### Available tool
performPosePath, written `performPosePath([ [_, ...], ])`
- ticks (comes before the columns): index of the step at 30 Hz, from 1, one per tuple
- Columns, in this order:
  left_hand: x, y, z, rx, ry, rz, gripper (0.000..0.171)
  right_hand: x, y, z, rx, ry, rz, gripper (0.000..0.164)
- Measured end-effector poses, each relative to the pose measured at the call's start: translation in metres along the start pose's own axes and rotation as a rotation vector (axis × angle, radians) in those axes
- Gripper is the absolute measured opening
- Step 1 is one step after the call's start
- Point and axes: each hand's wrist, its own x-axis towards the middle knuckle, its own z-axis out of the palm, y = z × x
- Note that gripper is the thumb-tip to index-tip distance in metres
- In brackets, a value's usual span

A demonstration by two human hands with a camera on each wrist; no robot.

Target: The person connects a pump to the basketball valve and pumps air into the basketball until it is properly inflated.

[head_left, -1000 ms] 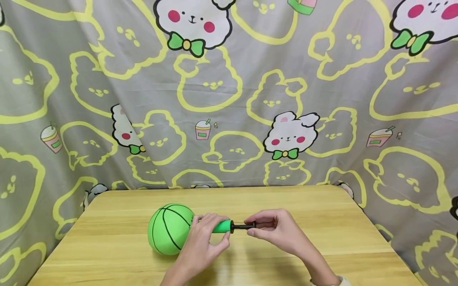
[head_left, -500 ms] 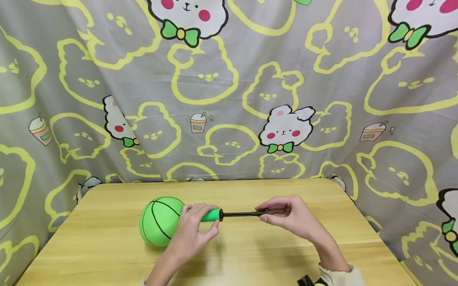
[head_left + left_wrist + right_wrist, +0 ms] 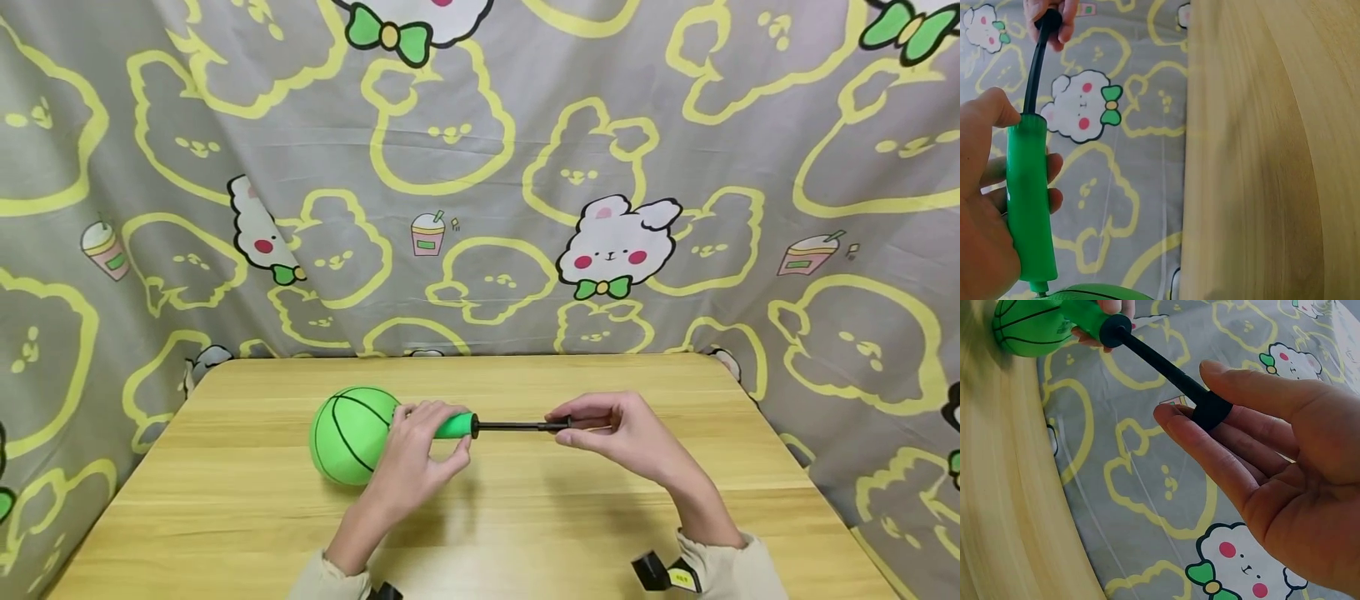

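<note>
A green ball with black basketball lines (image 3: pixel 348 442) sits on the table's left half. Right beside it, my left hand (image 3: pixel 408 467) grips the green barrel of a hand pump (image 3: pixel 1029 194), thumb near its black-rimmed end. The barrel's narrow nozzle end meets the ball at the bottom of the left wrist view. A long stretch of black plunger rod (image 3: pixel 510 427) shows between my hands. At its far end, my right hand (image 3: pixel 626 433) holds the black handle (image 3: pixel 1211 411) between thumb and fingers. The pump lies roughly level above the table.
The wooden table (image 3: pixel 600 533) reaches back to a grey curtain (image 3: pixel 480 183) printed with yellow outlines and white rabbits. Black wrist-worn devices show below both hands, one at my right sleeve (image 3: pixel 735 571).
My right hand has moved right, away from the left hand, drawing the plunger rod farther out of the barrel. Over the last half second its length stays about the same.
</note>
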Motion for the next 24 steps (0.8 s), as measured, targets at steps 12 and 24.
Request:
performPosePath([
  [12,-0.001,-0.002,-0.002,0.046,0.023,-0.028,0.031,0.005,-0.001,0.014,-0.011,0.07,0.022,0.026],
  [24,-0.003,-0.001,0.002,0.082,0.059,0.02,0.032,0.013,0.003,0.035,0.017,0.125,-0.028,0.026],
])
